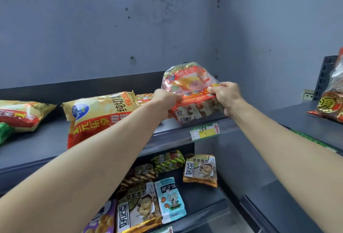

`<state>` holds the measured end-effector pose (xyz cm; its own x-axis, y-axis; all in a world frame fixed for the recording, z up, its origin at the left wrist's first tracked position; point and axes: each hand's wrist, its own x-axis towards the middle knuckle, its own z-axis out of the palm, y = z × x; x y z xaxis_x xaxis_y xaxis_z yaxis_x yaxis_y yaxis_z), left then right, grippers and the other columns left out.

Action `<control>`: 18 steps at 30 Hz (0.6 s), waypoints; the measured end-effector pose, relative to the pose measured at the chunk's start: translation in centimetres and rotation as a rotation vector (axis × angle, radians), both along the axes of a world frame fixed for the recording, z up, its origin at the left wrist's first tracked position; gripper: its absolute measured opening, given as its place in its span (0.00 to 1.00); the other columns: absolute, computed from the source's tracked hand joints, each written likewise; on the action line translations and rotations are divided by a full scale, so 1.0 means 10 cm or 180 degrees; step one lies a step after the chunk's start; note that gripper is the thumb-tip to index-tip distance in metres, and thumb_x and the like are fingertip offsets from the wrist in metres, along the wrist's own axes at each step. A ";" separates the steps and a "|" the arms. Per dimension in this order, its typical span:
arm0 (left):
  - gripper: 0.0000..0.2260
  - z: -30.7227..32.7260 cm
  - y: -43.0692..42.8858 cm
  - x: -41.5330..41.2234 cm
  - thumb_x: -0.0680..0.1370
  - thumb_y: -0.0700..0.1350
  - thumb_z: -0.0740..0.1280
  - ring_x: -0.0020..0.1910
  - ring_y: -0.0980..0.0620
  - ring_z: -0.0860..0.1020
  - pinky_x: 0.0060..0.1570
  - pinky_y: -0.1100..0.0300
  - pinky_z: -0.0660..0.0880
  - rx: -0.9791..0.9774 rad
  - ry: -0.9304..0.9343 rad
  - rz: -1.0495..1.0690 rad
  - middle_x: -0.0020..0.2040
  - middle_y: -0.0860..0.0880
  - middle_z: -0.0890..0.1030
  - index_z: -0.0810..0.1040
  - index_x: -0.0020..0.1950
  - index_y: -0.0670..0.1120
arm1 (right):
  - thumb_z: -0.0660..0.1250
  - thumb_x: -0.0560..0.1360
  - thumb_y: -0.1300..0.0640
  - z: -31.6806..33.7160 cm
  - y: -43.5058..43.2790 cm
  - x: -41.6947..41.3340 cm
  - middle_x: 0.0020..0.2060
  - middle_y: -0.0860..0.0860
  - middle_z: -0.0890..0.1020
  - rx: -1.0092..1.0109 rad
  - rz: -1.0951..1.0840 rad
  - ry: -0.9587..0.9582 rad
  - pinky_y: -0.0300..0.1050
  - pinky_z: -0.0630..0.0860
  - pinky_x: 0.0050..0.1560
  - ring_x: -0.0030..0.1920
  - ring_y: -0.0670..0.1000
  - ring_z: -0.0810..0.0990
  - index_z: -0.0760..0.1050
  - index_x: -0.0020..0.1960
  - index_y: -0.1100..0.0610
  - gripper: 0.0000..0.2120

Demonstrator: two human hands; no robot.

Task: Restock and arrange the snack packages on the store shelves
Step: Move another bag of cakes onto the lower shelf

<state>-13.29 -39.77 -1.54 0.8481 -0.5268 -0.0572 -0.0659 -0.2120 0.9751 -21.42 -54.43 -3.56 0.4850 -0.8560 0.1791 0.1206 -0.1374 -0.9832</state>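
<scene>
A clear red-and-pink snack package [189, 84] stands tilted at the right end of the top shelf [167, 136]. My left hand [164, 101] grips its lower left edge, and my right hand [225, 96] grips its right edge. Beside it to the left a large yellow chip bag [100, 115] lies flat, with a smaller orange pack [144, 97] behind it. Another yellow-and-red bag [20, 114] lies at the far left.
A price tag [205, 131] hangs on the top shelf's front edge. The lower shelf [204, 201] holds several small snack packs, among them a blue one [169, 201] and an orange one [201, 170]. A second shelf unit at right carries a red-gold bag [332, 106].
</scene>
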 end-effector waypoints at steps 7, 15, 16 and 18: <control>0.17 0.05 0.31 -0.21 0.71 0.40 0.73 0.47 0.47 0.80 0.46 0.48 0.80 -0.0602 -0.0565 0.0086 0.48 0.46 0.77 0.69 0.54 0.44 | 0.66 0.70 0.69 0.05 0.42 -0.52 0.44 0.54 0.82 0.0052 0.0325 -0.0196 0.51 0.80 0.44 0.45 0.55 0.82 0.73 0.55 0.58 0.15; 0.17 -0.16 1.28 -0.61 0.71 0.40 0.74 0.43 0.50 0.81 0.38 0.54 0.80 -0.0438 -0.0629 -0.0686 0.47 0.46 0.79 0.68 0.51 0.43 | 0.67 0.68 0.67 -0.23 1.25 -1.04 0.47 0.53 0.83 0.0161 0.0538 0.0408 0.42 0.73 0.36 0.46 0.52 0.81 0.75 0.57 0.58 0.19; 0.16 -0.20 1.44 -0.64 0.71 0.39 0.74 0.42 0.51 0.81 0.36 0.56 0.79 -0.0354 -0.0677 -0.0817 0.46 0.47 0.80 0.69 0.51 0.43 | 0.68 0.67 0.66 -0.27 1.38 -1.09 0.48 0.53 0.84 0.0138 0.0528 0.0553 0.43 0.73 0.37 0.47 0.52 0.81 0.76 0.58 0.57 0.19; 0.18 -0.34 1.76 -0.66 0.70 0.39 0.75 0.44 0.52 0.81 0.37 0.58 0.79 -0.0114 -0.0719 -0.1015 0.48 0.48 0.81 0.71 0.53 0.44 | 0.68 0.67 0.66 -0.39 1.64 -1.16 0.46 0.52 0.83 0.0088 0.0517 0.0842 0.44 0.73 0.39 0.47 0.52 0.79 0.77 0.56 0.56 0.18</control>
<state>-19.94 -22.19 -4.91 0.6306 -0.7642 0.1353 -0.3367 -0.1122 0.9349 -33.05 -37.98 -7.47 0.6426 -0.7662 0.0062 -0.1218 -0.1101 -0.9864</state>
